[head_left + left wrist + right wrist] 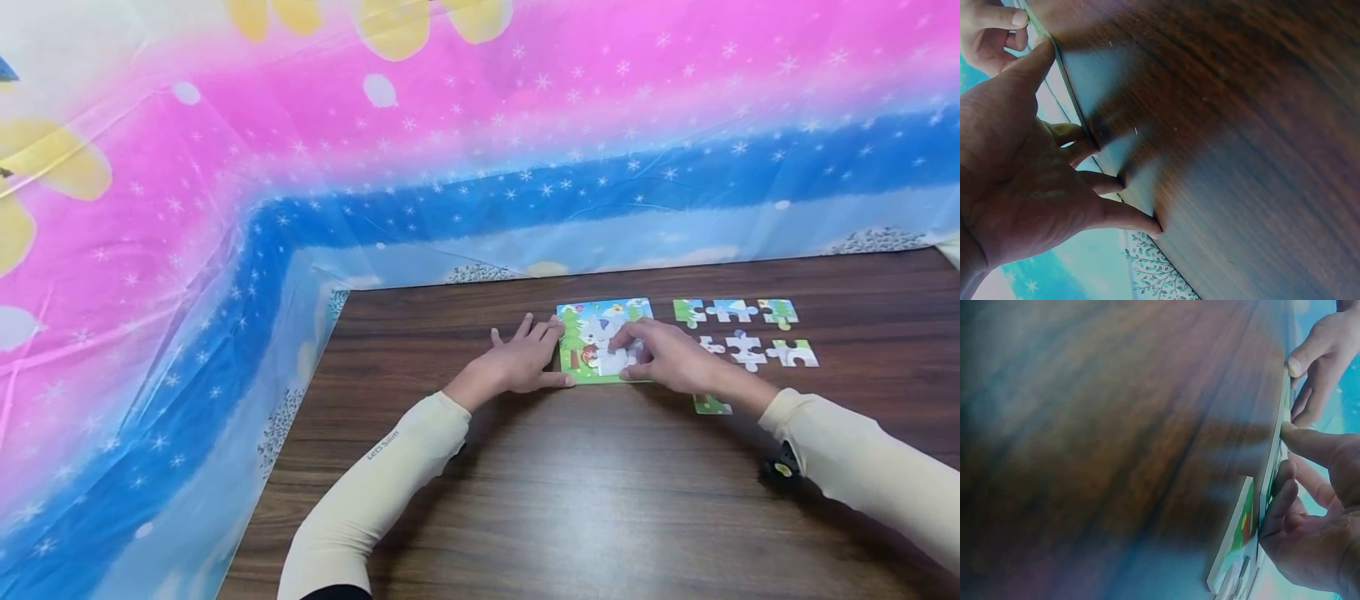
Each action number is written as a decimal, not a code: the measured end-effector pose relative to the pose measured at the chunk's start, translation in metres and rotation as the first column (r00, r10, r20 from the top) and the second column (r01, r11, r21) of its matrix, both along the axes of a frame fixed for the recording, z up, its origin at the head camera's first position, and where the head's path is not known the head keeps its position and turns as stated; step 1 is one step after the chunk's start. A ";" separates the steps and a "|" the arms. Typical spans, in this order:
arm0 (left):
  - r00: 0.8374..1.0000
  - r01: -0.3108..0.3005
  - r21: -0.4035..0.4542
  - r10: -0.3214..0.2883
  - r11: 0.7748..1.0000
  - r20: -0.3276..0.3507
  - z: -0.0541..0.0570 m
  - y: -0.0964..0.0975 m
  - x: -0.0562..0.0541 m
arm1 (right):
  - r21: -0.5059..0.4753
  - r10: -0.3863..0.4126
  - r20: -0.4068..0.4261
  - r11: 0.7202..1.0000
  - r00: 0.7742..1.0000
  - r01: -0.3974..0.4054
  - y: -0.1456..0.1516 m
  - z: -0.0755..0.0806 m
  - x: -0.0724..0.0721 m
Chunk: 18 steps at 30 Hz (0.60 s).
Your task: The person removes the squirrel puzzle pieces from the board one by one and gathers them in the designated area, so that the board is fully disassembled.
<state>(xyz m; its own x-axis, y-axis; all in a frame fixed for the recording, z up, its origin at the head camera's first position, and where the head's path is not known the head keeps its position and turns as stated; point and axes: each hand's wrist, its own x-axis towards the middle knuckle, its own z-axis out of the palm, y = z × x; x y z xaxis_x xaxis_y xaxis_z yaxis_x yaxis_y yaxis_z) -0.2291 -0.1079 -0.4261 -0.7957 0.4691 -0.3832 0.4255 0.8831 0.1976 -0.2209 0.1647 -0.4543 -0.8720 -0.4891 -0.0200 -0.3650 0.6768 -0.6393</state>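
A jigsaw board [572, 340] with a white animal among green trees lies flat on the table, largely filled in. My left hand [528, 358] is spread at its left side, fingers straight. The left thumb [1040, 53] rests at the near-left corner, and fingertips touch the tabletop. My right hand [671, 354] is bent over the board's right part. Its index finger and thumb pinch a pale puzzle piece [634, 348] down at the board, mostly hidden by the fingers. In the right wrist view, the right thumb [1313, 444] lies along the near edge, other fingers curled.
Loose jigsaw pieces [731, 311] lie in rows right of the board, some partly behind the right hand. Another green piece [712, 405] sits below the right wrist. The brown wooden table [525, 492] meets a pink and blue patterned cloth [480, 167] at its back and left edges.
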 end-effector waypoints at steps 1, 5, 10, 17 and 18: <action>1.000 0.000 0.004 0.000 1.000 0.002 0.000 0.000 0.000 | 0.002 0.003 -0.003 1.000 1.000 -0.003 0.000 0.000 0.000; 1.000 -0.002 0.009 0.002 1.000 0.008 0.000 -0.001 0.001 | 0.006 0.012 0.002 1.000 1.000 -0.012 0.000 0.002 0.001; 1.000 -0.003 0.005 0.003 1.000 0.009 0.000 0.000 0.000 | 0.013 0.038 0.017 0.999 0.999 -0.038 0.000 0.004 -0.001; 1.000 -0.002 0.005 0.002 1.000 0.004 0.000 0.000 0.000 | 0.036 0.038 -0.010 0.999 0.999 -0.038 -0.001 0.005 -0.003; 1.000 -0.002 0.006 0.002 1.000 0.002 0.000 0.000 0.000 | 0.047 0.036 -0.021 0.998 0.999 -0.035 -0.001 0.005 -0.003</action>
<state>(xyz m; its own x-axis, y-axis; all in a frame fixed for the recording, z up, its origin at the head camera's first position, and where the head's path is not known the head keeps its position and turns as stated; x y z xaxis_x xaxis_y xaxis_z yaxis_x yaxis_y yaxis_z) -0.2288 -0.1075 -0.4257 -0.7956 0.4698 -0.3824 0.4234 0.8828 0.2036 -0.2239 0.1637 -0.4498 -0.8546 -0.5187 -0.0249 -0.4026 0.6920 -0.5992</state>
